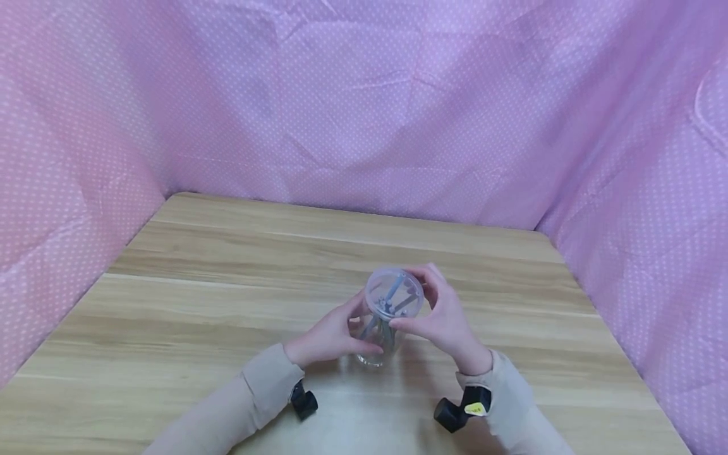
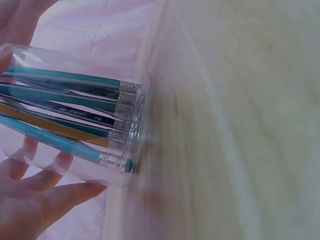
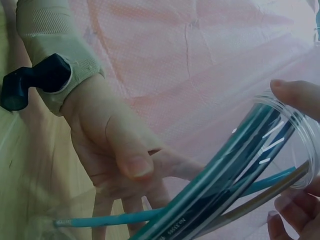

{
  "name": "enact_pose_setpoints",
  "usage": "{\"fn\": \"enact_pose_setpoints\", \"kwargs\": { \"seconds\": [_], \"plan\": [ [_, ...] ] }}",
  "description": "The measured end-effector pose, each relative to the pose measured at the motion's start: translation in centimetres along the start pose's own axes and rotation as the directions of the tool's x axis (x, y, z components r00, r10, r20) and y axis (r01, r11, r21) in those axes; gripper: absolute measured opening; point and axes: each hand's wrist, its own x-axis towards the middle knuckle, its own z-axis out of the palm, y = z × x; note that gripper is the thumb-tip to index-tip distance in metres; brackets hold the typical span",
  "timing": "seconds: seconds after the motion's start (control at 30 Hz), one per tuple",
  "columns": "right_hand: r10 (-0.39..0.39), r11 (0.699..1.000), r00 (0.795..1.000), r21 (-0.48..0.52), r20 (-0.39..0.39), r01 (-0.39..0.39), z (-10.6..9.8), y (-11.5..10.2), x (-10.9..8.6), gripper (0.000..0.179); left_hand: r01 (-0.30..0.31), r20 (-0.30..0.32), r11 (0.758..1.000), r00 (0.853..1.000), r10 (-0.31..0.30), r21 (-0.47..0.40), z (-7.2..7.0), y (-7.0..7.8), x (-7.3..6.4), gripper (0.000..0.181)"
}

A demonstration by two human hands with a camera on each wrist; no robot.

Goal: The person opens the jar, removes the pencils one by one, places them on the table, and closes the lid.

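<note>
A clear plastic jar stands slightly tilted between both hands, with a round see-through lid on top. Inside are several pencils, teal, dark and yellow-brown, their metal ferrules and erasers toward the jar's base. My left hand holds the jar's body from the left, thumb in front and fingers round the far side. At the top, my right hand grips the lid's rim between thumb and fingers. The right wrist view shows those right fingertips at the jar's ringed end.
Beneath is a wood-grain table. Pink dotted cloth hangs behind it and along both sides. A black wrist camera sits on the left sleeve, another on the right.
</note>
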Motion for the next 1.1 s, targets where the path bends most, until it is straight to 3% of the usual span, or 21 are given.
{"fn": "enact_pose_setpoints", "kwargs": {
  "seconds": [0.17,0.47,0.7,0.87,1.1],
  "plan": [
    [-0.023,0.999,0.998,0.041,0.052,0.021,-0.2,0.4,0.2,0.073,-0.033,0.016,0.999,0.999,0.033,0.007,-0.1,-0.2,0.2,0.087],
    [-0.109,0.99,0.979,0.108,0.171,0.091,-1.2,1.1,1.3,0.074,-0.029,0.009,0.999,1.0,0.029,0.032,-0.5,-0.1,0.4,0.079],
    [-0.15,0.988,0.959,0.071,0.24,0.137,-1.9,1.5,1.5,0.074,-0.028,0.033,0.999,0.999,0.027,0.039,-0.7,-0.2,0.4,0.084],
    [-0.087,0.996,0.978,0.011,0.188,0.087,-1.6,0.9,0.7,0.075,-0.045,0.044,0.998,0.998,0.043,0.04,-0.6,-0.1,0.5,0.095],
    [0.02,0.986,1.0,-0.166,-0.002,-0.02,0.0,-0.4,0.0,0.081,-0.042,0.035,0.998,0.999,0.041,0.048,-0.5,-0.3,0.4,0.097]
  ]
}}
